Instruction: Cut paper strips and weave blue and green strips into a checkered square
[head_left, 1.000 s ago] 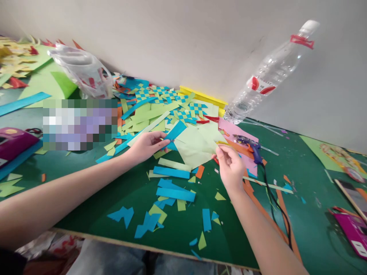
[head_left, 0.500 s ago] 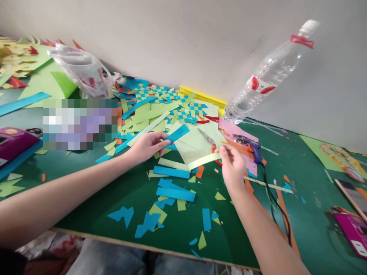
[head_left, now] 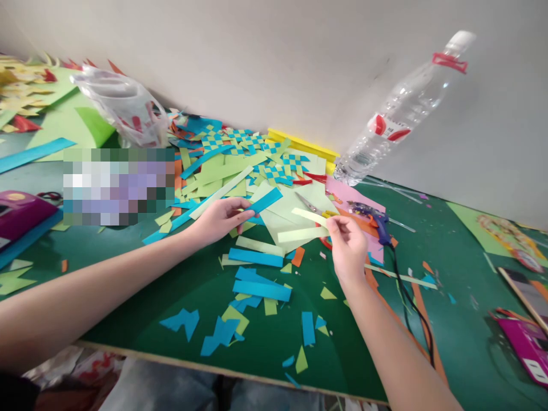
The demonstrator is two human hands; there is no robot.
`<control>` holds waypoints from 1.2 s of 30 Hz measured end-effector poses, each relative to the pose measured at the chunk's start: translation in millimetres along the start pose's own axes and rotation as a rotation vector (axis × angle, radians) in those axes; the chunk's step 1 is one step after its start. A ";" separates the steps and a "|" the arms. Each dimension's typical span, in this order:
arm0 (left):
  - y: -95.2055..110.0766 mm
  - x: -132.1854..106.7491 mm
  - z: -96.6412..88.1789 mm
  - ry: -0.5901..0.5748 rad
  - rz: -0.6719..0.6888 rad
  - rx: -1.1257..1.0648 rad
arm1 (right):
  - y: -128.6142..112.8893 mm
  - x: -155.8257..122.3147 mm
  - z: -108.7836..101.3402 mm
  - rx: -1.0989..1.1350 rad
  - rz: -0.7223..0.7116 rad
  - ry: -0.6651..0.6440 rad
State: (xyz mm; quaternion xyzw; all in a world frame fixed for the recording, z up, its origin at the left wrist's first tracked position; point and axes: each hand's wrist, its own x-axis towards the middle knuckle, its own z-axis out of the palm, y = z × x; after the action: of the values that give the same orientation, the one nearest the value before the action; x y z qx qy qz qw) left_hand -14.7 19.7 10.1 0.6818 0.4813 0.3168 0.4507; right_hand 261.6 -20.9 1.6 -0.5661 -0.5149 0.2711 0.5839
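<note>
My left hand (head_left: 220, 217) pinches a blue paper strip (head_left: 265, 201) that points up and right over a light green sheet (head_left: 295, 220). My right hand (head_left: 349, 245) is closed on two pale green paper strips (head_left: 302, 234) that fan out to the left above that sheet. A pair of scissors (head_left: 309, 204) lies on the sheet just beyond those strips. Loose blue and green strips (head_left: 257, 257) lie on the green table (head_left: 141, 308) between my arms.
A heap of woven blue-green paper pieces (head_left: 240, 142) fills the back. A plastic bottle (head_left: 402, 108) leans on the wall at right. A glue gun (head_left: 377, 220) with its cable lies right of my hand. A plastic bag (head_left: 124, 108) stands at back left. Magenta boxes (head_left: 524, 342) sit near both side edges.
My right hand has picked pale green strips up off the sheet and lifted them, baring the scissors. My left hand turned the blue strip a little and stayed where it was.
</note>
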 end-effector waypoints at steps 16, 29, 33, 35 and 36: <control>2.6 -1.0 0.2 -0.006 -0.004 0.028 | 2.5 0.3 -1.2 -0.027 -0.082 -0.006; -4.4 0.9 0.2 -0.014 0.005 -0.007 | 1.7 1.9 0.0 -0.021 -0.002 -0.017; -4.7 0.7 0.3 -0.017 0.008 -0.016 | 4.2 2.6 -0.7 -0.007 0.021 -0.026; -4.6 0.4 0.3 -0.017 0.009 -0.009 | 4.4 2.7 -0.7 -0.012 0.025 -0.020; -4.4 0.3 0.2 -0.017 0.008 -0.004 | 4.2 2.7 -0.5 -0.013 0.025 -0.015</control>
State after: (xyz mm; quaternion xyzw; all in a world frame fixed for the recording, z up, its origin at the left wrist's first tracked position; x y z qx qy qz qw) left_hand -16.0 20.4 5.9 0.6855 0.4740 0.3139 0.4548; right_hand 264.0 -17.8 -1.5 -0.5742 -0.5138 0.2796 0.5729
